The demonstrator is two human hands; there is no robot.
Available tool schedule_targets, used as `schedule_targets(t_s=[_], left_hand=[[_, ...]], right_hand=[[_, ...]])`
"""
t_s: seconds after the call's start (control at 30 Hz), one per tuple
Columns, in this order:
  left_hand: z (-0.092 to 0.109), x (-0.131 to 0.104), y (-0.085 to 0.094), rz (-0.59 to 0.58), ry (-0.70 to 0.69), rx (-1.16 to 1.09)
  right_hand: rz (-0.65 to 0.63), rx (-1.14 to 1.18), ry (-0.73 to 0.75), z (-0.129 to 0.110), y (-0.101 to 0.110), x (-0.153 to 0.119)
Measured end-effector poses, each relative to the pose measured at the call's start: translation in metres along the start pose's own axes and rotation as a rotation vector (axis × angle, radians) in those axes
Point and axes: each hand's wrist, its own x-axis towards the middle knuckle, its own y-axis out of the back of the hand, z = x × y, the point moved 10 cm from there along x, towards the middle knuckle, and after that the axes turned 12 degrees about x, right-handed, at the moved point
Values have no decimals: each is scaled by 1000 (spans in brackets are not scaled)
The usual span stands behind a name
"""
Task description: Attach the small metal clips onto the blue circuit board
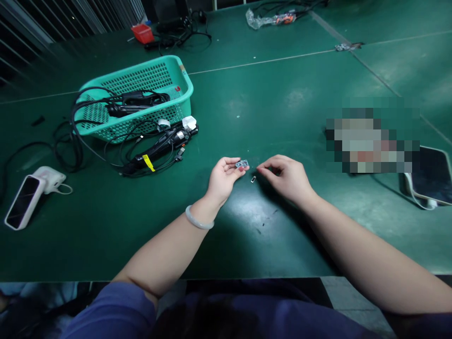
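Between the thumb and fingers of my left hand [222,179] is a small flat rectangular piece [242,164], grey-blue with a pale pattern; its kind is too small to tell. A tiny rectangular piece with a pale metallic rim and dark middle [253,179] lies on the green table [226,254] between my hands. Just to its right, my right hand [287,176] is closed, with thumb and forefinger brought together at the tips. Whatever those fingertips may hold cannot be made out. A pale bangle [198,219] circles my left wrist.
Left of my hands stands a green plastic basket [183,89] with black cabled tools. Another black corded tool [165,146] lies before it. A white-cased device [24,200] is at far left, a phone [432,174] at right beside a blurred-out item [370,141]. A red box [142,34] sits behind.
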Motion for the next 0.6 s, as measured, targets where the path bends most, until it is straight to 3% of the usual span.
schedule_targets(t_s=[0.1, 0.23, 0.4, 0.6], left_hand=[[0, 1, 4, 29, -9, -27], [0, 1, 2, 18, -26, -9], [-1, 1, -1, -6, -31, 47], [-2, 0, -1, -3, -12, 57]], right_hand=[[-154, -61, -60, 14, -17, -2], [-265, -149, -23, 15, -33, -5], [-284, -153, 7, 11, -37, -4], [-206, -63, -48, 10, -24, -2]])
